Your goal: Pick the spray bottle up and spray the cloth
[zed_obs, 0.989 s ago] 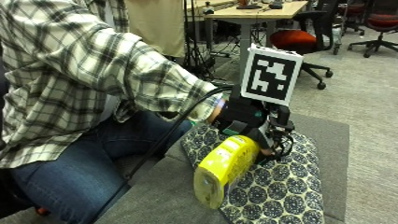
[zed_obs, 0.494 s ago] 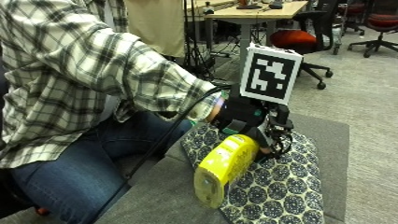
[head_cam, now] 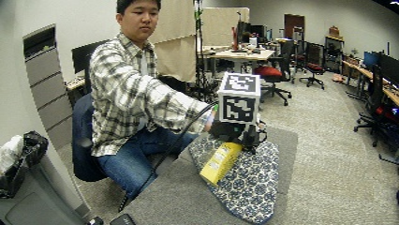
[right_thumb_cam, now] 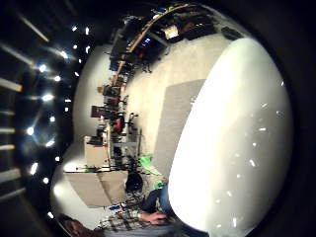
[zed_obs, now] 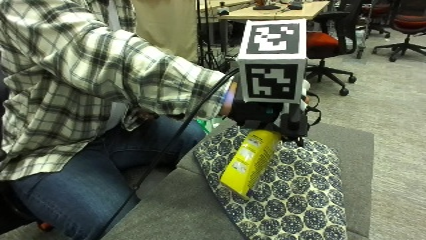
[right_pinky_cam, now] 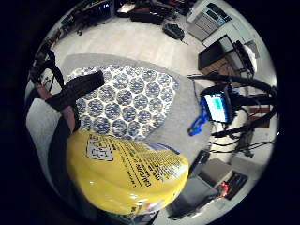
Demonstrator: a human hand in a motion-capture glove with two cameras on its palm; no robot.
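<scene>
My gloved right hand (zed_obs: 263, 111) holds the yellow spray bottle (zed_obs: 249, 161) by its neck, tilted above the patterned cloth (zed_obs: 293, 200); it seems stiff, smooth plastic, probably slippery, so the neck is best.

A grey felt-covered table (zed_obs: 180, 210) fills the foreground. Behind it, a red-seated black swivel office chair (zed_obs: 327, 47) stands on grey carpet beside a light wooden desk (zed_obs: 276, 11). A grey metal filing cabinet (head_cam: 51, 93) lines the wall.
</scene>
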